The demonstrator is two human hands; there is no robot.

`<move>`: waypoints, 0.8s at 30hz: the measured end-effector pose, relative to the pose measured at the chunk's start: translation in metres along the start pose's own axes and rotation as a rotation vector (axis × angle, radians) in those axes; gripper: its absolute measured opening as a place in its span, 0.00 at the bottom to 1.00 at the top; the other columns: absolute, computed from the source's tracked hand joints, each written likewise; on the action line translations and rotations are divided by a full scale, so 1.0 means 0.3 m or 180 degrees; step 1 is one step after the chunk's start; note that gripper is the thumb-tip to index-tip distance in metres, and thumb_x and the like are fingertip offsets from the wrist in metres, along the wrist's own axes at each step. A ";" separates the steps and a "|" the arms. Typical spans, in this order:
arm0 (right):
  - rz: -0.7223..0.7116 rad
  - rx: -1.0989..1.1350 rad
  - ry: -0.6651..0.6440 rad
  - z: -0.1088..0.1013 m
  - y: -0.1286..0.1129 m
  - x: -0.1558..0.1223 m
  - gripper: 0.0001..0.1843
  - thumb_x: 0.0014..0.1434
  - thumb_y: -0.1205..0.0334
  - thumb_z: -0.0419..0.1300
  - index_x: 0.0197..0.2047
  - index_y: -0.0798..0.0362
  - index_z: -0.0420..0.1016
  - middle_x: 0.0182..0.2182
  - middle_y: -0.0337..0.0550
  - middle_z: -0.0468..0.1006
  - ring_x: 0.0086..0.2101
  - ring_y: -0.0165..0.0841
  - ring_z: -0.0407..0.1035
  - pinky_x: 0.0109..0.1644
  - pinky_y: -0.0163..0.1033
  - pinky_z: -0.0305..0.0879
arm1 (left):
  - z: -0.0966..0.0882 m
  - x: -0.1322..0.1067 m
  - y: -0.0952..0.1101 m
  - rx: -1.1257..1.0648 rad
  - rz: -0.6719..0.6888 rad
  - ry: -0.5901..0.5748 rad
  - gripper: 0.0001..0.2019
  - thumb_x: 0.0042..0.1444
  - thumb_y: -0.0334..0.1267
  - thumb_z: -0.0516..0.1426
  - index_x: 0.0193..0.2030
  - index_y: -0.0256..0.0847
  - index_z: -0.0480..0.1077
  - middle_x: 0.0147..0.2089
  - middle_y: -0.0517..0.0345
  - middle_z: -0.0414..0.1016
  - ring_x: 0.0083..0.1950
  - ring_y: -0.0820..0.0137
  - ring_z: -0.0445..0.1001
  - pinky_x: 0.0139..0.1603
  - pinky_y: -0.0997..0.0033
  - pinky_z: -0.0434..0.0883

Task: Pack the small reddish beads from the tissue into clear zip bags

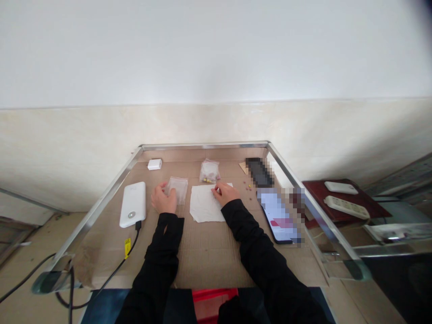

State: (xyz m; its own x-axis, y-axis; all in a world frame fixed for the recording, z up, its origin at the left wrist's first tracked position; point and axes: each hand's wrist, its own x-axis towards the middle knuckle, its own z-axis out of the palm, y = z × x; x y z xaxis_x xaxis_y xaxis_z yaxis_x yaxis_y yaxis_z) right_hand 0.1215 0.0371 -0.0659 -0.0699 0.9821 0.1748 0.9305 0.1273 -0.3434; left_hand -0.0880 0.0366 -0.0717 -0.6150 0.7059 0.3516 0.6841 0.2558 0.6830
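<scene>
Head view: left hand (164, 199) grips a clear, crumpled plastic bag (178, 189); right hand (224, 193) pinched shut above white paper (204, 204).

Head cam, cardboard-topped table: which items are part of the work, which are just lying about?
Part of the work:
left hand on a clear plastic bag
right hand on a white sheet
second plastic bag
small coloured pieces

Lying about:
white power bank
smartphone
small white box
power strip
</scene>
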 end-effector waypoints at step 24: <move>-0.0739 0.0159 0.0551 0.070 0.037 0.018 0.23 0.52 0.50 0.51 0.47 0.52 0.71 0.52 0.44 0.66 0.51 0.42 0.53 0.53 0.46 0.51 | 0.057 -0.025 -0.018 0.0550 0.1577 -0.0694 0.14 0.51 0.42 0.50 0.42 0.42 0.70 0.44 0.49 0.63 0.48 0.62 0.62 0.50 0.61 0.58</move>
State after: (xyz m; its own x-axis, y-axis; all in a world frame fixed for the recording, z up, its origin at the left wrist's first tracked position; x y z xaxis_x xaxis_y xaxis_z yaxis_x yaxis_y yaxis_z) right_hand 0.1240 0.0468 -0.0882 -0.2124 0.8883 0.4072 0.8777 0.3566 -0.3202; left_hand -0.0804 0.0412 -0.0890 -0.1214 0.8845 0.4505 0.9359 -0.0493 0.3489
